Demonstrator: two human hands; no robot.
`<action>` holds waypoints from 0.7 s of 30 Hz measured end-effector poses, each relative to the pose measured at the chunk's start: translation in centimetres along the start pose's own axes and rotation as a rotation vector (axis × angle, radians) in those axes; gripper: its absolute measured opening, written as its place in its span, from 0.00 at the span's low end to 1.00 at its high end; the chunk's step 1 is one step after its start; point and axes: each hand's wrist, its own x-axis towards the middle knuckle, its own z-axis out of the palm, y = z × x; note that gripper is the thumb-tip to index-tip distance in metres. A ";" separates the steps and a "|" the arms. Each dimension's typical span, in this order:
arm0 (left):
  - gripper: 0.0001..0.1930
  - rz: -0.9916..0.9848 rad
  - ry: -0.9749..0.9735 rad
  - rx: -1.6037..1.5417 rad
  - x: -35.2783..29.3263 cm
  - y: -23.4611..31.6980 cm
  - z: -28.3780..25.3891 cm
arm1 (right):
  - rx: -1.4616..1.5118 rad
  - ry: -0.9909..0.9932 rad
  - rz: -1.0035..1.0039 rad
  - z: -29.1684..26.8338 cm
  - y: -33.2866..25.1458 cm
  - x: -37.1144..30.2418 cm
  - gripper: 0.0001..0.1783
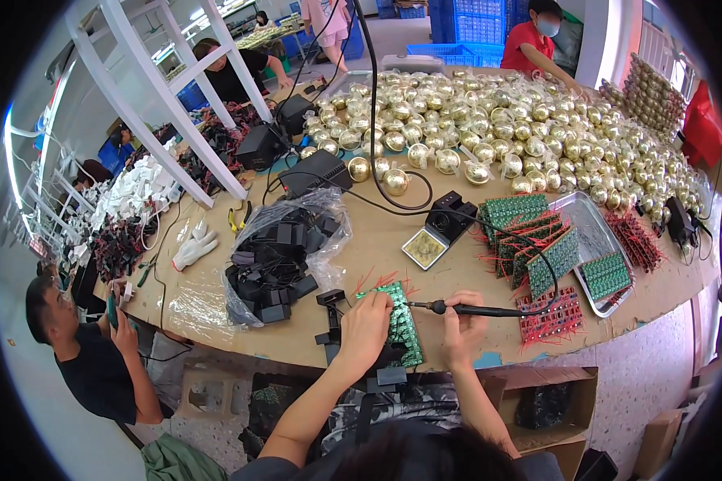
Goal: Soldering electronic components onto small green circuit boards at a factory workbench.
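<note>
My right hand grips a soldering iron like a pen, its tip pointing left over a green circuit board panel. The fingers of my left hand are closed at the panel's upper left part; what they pinch is too small to make out. Thin red wires stick out from the panel's far edge. Small black boxes with cables lie at the near end of the panel, and another black box is just left of my left hand.
A plastic bag of black boxes lies left. A sponge tray with a black iron stand, stacked circuit panels and a metal tray sit right. Gold balls cover the far table. A person stands left.
</note>
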 end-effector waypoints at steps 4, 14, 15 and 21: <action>0.04 0.002 0.000 -0.001 -0.1 0.0 0.0 | -0.034 -0.001 -0.050 0.1 0.2 0.1 0.07; 0.03 0.010 -0.004 -0.013 -0.1 0.2 -0.2 | -0.060 -0.031 -0.105 0.2 0.1 0.2 0.07; 0.03 0.014 -0.008 -0.005 -0.1 0.1 -0.1 | -0.060 -0.031 -0.105 0.2 0.1 0.2 0.07; 0.02 0.025 -0.023 0.007 0.0 0.1 -0.1 | -0.096 -0.036 -0.127 0.3 0.1 0.1 0.08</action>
